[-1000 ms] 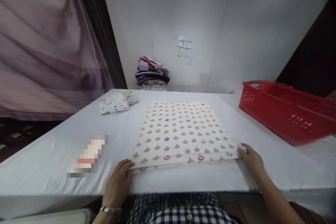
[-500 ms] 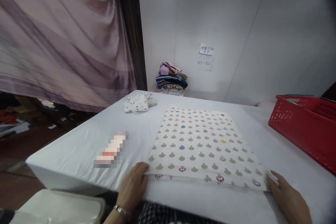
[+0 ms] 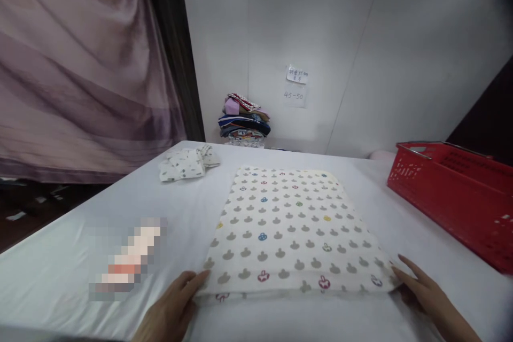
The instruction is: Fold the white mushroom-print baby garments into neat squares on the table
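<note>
patterned cloth (image 3: pixel 288 224): flat on white table (image 3: pixel 160 208); reference for all positions. left hand (image 3: pixel 172 304): pinching near left corner of cloth. right hand (image 3: pixel 425 291): pinching near right corner. red basket (image 3: pixel 452 192): right of cloth. crumpled cloth (image 3: pixel 184 164): beyond, to left. folded stack (image 3: pixel 245 120): beyond far edge. wall label (image 3: pixel 294 96) behind cloth: reads "45-50"; upper note (image 3: pixel 297 74): characters too small to read.
</note>
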A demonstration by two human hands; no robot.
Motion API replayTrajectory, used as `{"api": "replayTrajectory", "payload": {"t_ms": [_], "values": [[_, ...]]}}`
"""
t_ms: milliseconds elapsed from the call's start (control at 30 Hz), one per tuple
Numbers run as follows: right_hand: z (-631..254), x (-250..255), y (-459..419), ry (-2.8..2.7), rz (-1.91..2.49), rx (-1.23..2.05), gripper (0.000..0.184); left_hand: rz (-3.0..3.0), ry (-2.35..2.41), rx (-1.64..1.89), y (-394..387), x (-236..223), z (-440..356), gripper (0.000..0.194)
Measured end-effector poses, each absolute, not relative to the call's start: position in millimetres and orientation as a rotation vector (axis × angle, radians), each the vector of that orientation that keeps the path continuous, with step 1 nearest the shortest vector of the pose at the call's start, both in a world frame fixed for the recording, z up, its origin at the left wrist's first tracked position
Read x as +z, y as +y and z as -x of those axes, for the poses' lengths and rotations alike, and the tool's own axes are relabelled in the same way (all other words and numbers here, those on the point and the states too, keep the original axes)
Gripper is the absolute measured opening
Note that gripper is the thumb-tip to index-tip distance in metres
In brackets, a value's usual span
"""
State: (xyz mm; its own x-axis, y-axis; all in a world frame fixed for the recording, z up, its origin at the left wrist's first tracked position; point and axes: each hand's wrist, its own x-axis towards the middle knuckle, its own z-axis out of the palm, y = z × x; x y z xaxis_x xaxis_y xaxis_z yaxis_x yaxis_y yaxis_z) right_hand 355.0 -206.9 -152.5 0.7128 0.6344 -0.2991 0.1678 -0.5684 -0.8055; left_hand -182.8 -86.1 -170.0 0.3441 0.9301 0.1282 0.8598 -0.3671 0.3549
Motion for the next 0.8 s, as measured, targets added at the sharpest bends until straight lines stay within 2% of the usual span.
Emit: {"api": "replayTrajectory", "payload": {"t_ms": [200,333,433,533,667,800], "values": [[-345,-146,-211,-0.511,1.844,0.787,0.080,-2.602,1.502,0.590,-71,-178,188,0.062],[-340,-143,-207,-0.563,1.880,0.770,0.082,-2.792,1.312,0.668,-67,-177,186,0.072],[-342,-145,-206,-0.605,1.924,0.783,0.079,-2.811,1.216,0.745,-64,-180,185,0.059],[-352,-151,-208,-0.509,1.777,0.846,0.074,-2.772,1.108,0.791,-59,-181,187,0.043],[-362,-148,-216,-0.426,1.590,0.858,0.072,-2.710,1.032,0.744,-55,-165,195,0.041],[-356,-122,-225,-0.402,1.613,0.773,0.074,-2.641,1.032,0.717,-62,-139,202,0.037]]}}
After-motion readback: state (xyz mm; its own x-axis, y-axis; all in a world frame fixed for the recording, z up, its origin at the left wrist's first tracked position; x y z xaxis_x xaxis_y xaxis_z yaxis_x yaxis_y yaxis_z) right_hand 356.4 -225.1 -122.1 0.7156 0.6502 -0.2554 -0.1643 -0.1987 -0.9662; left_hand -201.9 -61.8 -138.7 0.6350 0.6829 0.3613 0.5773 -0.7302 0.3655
